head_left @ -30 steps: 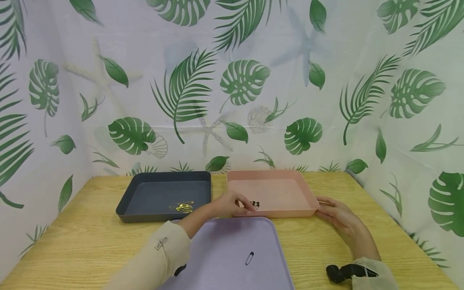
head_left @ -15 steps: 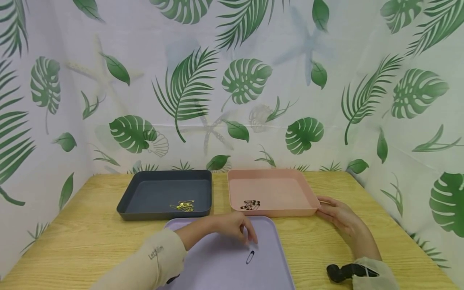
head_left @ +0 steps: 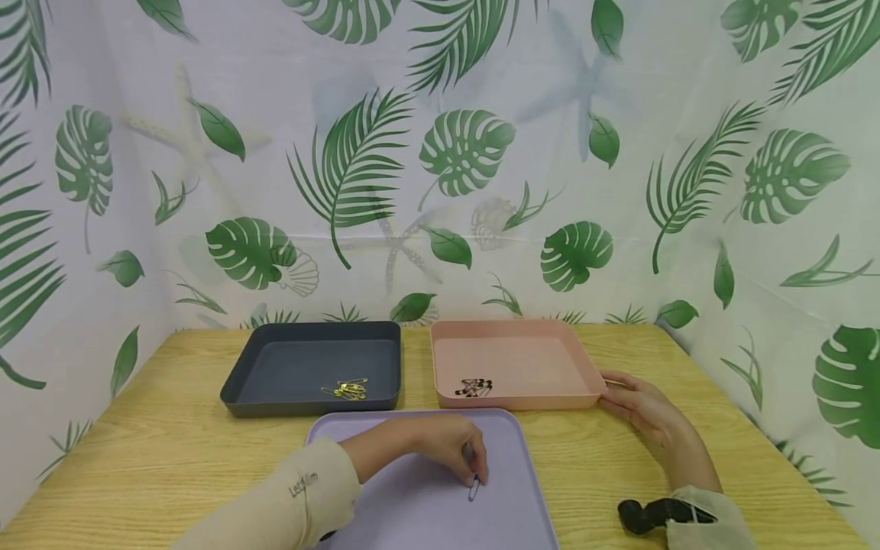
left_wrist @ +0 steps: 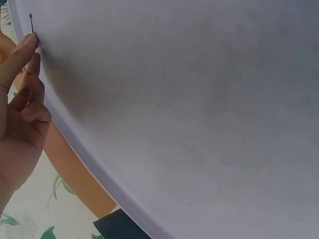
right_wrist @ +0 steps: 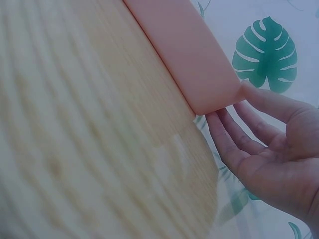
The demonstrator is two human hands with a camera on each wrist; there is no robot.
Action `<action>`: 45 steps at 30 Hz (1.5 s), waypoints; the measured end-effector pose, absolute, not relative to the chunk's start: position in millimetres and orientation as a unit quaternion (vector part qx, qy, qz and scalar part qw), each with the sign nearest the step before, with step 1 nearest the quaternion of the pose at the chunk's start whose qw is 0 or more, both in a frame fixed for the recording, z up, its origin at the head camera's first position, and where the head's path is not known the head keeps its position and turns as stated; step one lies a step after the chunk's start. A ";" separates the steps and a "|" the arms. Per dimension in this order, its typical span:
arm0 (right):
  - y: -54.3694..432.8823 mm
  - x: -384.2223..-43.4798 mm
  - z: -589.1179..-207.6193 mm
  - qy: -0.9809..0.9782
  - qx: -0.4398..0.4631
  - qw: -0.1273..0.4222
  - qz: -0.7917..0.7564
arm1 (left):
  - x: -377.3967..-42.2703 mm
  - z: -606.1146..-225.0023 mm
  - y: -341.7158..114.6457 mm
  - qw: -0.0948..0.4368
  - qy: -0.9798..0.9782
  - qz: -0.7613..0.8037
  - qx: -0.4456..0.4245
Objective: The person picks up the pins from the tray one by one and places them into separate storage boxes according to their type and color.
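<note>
In the head view my left hand [head_left: 454, 447] reaches over the lilac tray [head_left: 406, 519] and pinches a black safety pin [head_left: 473, 489] between thumb and fingertips. The left wrist view shows the same safety pin [left_wrist: 31, 22] sticking out past the fingertips, close over the tray surface. My right hand [head_left: 642, 412] rests its fairly straight fingers against the right front corner of the pink tray [head_left: 536, 402]. Several black safety pins [head_left: 474, 388] lie together in that tray's left front corner. A dark blue tray [head_left: 289, 411] holds several gold safety pins [head_left: 348, 390].
All three trays stand on a light wood-grain table [head_left: 137, 458], the dark blue and pink ones side by side behind the lilac one. A leaf-patterned cloth [head_left: 440, 191] hangs around the back and sides. A black wrist device [head_left: 653, 517] sits at my right sleeve.
My left hand has come back from the pink tray, leaving black safety pins there, and lowered onto the pin on the lilac tray, now pinching it. My right hand has stayed put.
</note>
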State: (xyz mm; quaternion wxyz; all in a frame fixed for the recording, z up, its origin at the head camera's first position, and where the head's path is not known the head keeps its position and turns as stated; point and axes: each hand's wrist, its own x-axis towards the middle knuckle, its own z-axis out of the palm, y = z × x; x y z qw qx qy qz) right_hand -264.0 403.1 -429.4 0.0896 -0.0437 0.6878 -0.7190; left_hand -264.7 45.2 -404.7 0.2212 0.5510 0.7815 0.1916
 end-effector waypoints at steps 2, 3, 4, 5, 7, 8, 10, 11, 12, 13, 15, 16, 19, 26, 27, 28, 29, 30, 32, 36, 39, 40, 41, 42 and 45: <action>403.3 -264.1 -429.7 0.688 -0.043 0.091 -0.719 | -264.9 -405.0 45.0 0.217 0.787 0.187 0.547; 403.3 -264.1 -429.7 0.687 -0.042 0.091 -0.720 | -265.0 -405.1 44.9 0.214 0.789 0.184 0.546; 403.4 -264.0 -429.8 0.687 -0.041 0.091 -0.720 | -265.1 -405.0 44.7 0.212 0.791 0.182 0.544; 403.4 -263.9 -429.7 0.685 -0.040 0.091 -0.721 | -265.1 -404.8 44.3 0.209 0.793 0.180 0.543; 403.4 -263.7 -429.6 0.684 -0.040 0.091 -0.723 | -265.4 -404.3 43.5 0.211 0.796 0.184 0.537; 403.4 -263.6 -429.4 0.683 -0.039 0.092 -0.723 | -265.4 -404.1 43.1 0.210 0.797 0.186 0.535; 403.2 -263.3 -429.1 0.684 -0.040 0.094 -0.723 | -265.6 -404.0 42.0 0.214 0.797 0.195 0.530; 403.1 -263.2 -428.8 0.683 -0.039 0.094 -0.723 | -265.5 -404.0 41.4 0.213 0.798 0.197 0.529; 403.0 -263.2 -428.6 0.684 -0.040 0.095 -0.723 | -265.5 -404.1 40.9 0.215 0.797 0.203 0.527; 402.9 -263.1 -428.4 0.684 -0.041 0.095 -0.722 | -265.5 -404.4 40.3 0.215 0.796 0.205 0.527; 402.7 -263.2 -428.0 0.685 -0.042 0.096 -0.721 | -265.2 -405.2 39.5 0.215 0.794 0.210 0.529; 402.6 -263.3 -427.8 0.685 -0.043 0.096 -0.721 | -265.1 -405.5 39.2 0.215 0.792 0.212 0.531; 402.4 -263.4 -427.5 0.684 -0.044 0.095 -0.722 | -265.2 -406.7 38.7 0.213 0.786 0.214 0.539; 402.8 -263.4 -428.4 0.680 -0.045 0.092 -0.726 | -266.1 -408.1 37.6 0.229 0.775 0.233 0.541; 402.9 -263.4 -428.8 0.680 -0.045 0.092 -0.726 | -266.0 -408.5 37.3 0.235 0.773 0.239 0.538; 403.1 -263.5 -429.1 0.681 -0.047 0.092 -0.725 | -265.9 -409.0 36.9 0.241 0.772 0.247 0.535; 403.2 -263.5 -429.4 0.681 -0.047 0.092 -0.725 | -265.7 -409.6 36.5 0.245 0.771 0.251 0.532; 403.2 -263.6 -429.7 0.681 -0.049 0.092 -0.724 | -265.6 -410.2 36.1 0.249 0.770 0.257 0.528; 403.3 -263.6 -430.2 0.682 -0.051 0.092 -0.724 | -265.1 -411.3 35.3 0.253 0.770 0.266 0.522; 403.2 -263.3 -430.3 0.681 -0.052 0.090 -0.725 | -264.7 -412.4 34.5 0.243 0.771 0.268 0.524; 402.9 -263.0 -429.9 0.680 -0.050 0.088 -0.726 | -265.3 -412.5 34.4 0.252 0.765 0.281 0.522; 403.0 -263.0 -429.9 0.681 -0.049 0.088 -0.725 | -265.7 -412.7 34.3 0.256 0.763 0.286 0.521; 403.0 -262.9 -429.8 0.683 -0.048 0.087 -0.724 | -266.1 -413.0 34.2 0.260 0.760 0.293 0.519; 403.0 -263.1 -429.5 0.685 -0.048 0.088 -0.722 | -266.6 -413.3 33.7 0.266 0.757 0.301 0.516; 403.4 -263.5 -429.2 0.689 -0.045 0.090 -0.718 | -268.8 -413.7 32.0 0.279 0.751 0.324 0.503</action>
